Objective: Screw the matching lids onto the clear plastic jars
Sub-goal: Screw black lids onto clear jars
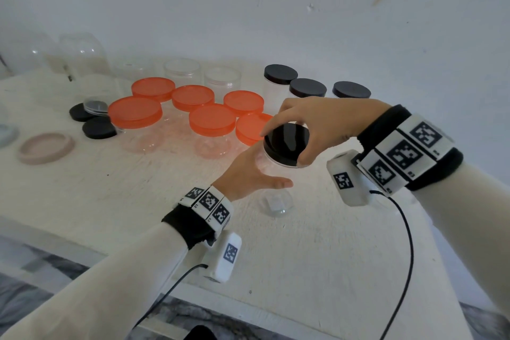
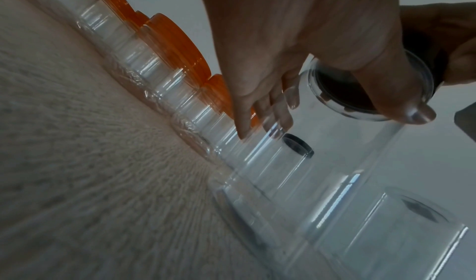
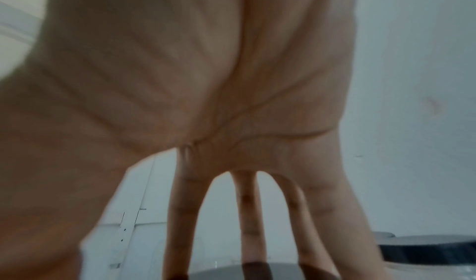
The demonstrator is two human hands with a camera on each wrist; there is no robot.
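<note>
A clear plastic jar [image 1: 276, 201] stands upright at the middle of the white table [image 1: 317, 251]. A black lid [image 1: 292, 138] sits on its mouth. My right hand [image 1: 284, 147] comes down from above, its thumb and fingers curled round the lid's rim. My left hand [image 1: 273, 168] wraps the jar's body just below the lid, thumb in front, fingers hidden behind. In the left wrist view the left hand [image 2: 350, 119] holds the jar [image 2: 335, 162], and the lid [image 2: 347, 89] shows through the clear wall. The right wrist view shows the fingers [image 3: 248, 223] reaching down onto the lid [image 3: 219, 272].
Several orange-lidded jars [image 1: 212, 119] crowd close behind and left of the held jar. Three black-lidded jars [image 1: 307, 88] stand at the back right. Open clear jars [image 1: 182, 69] line the wall. Loose black lids [image 1: 99, 127] and a beige lid [image 1: 45, 148] lie at the left.
</note>
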